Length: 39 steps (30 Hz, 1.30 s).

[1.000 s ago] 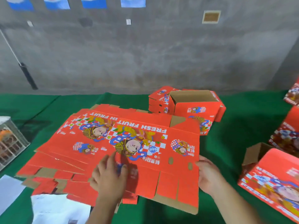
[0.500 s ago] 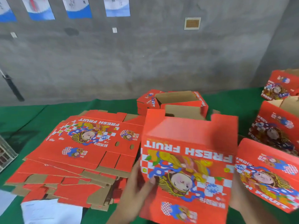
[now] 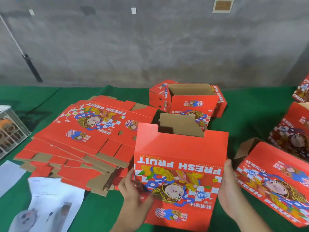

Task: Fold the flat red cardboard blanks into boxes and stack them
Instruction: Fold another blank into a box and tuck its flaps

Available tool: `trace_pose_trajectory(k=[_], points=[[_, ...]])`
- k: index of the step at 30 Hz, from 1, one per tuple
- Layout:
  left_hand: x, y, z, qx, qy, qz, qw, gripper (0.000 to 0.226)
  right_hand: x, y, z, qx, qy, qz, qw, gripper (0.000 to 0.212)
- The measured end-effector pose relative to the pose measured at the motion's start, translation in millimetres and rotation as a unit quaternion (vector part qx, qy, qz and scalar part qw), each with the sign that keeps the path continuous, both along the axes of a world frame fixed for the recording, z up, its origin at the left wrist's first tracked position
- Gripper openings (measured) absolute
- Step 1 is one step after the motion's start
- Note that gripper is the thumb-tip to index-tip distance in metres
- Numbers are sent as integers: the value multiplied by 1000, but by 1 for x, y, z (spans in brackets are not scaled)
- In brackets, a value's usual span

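Observation:
I hold one red "FRESH FRUIT" blank (image 3: 180, 166) upright in front of me, partly opened, with a brown inner flap showing behind its top edge. My left hand (image 3: 133, 193) grips its left edge and my right hand (image 3: 229, 190) grips its right edge. To the left lies a fanned pile of flat red blanks (image 3: 80, 139) on the green table (image 3: 250, 111). A folded open-topped box (image 3: 194, 99) sits on a low stack at the back centre.
Folded red boxes (image 3: 274, 180) lie at the right, with more (image 3: 291, 131) behind them. A wire crate (image 3: 10, 129) stands at the left edge. White printed paper sheets (image 3: 53, 203) lie at the front left. A grey concrete wall (image 3: 150, 44) closes off the far side.
I have lifted the top blank off the pile, swung it to the right in front of me and stood it up; it has begun to open.

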State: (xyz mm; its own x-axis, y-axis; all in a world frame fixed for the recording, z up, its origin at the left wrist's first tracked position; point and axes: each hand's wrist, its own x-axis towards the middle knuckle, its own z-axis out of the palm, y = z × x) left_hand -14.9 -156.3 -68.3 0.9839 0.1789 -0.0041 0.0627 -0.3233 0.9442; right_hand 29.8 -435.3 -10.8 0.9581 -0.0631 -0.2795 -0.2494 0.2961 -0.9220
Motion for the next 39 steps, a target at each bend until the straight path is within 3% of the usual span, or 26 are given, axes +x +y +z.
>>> trace_pose_trajectory(k=[3,6,7,10,15,21,24,27,29,32,35,39], points=[[3,11,3,8,-75,25,997,113,-10,-3,-6,-92,-90,52,990,67],[11,15,16,-46,-87,53,994,113,-10,-10,-12,-214,-174,85,957,75],[9,15,19,-23,-99,56,993,107,-10,-11,-14,-247,-194,89,945,76],[6,17,21,53,-143,55,987,87,-8,-19,-16,-259,-210,81,939,72],[12,12,20,65,-197,81,975,78,-4,-31,-16,-291,-240,45,925,63],[11,-4,10,92,-167,127,973,81,-3,-29,-9,-252,-210,60,943,27],[15,-4,13,108,-197,105,969,86,-3,-28,2,-292,-206,32,933,27],[17,-8,12,168,-244,43,954,85,0,-31,5,-364,-172,12,915,47],[18,-12,14,187,-244,12,951,75,1,-33,5,-432,-148,-5,890,40],[16,-14,21,124,-241,52,961,75,2,-39,1,-521,-150,-40,839,42],[20,-20,30,79,-253,84,961,87,1,-40,1,-522,-155,-79,835,56],[44,-25,29,-22,-136,155,978,94,6,-32,-1,-470,-173,-81,862,21]])
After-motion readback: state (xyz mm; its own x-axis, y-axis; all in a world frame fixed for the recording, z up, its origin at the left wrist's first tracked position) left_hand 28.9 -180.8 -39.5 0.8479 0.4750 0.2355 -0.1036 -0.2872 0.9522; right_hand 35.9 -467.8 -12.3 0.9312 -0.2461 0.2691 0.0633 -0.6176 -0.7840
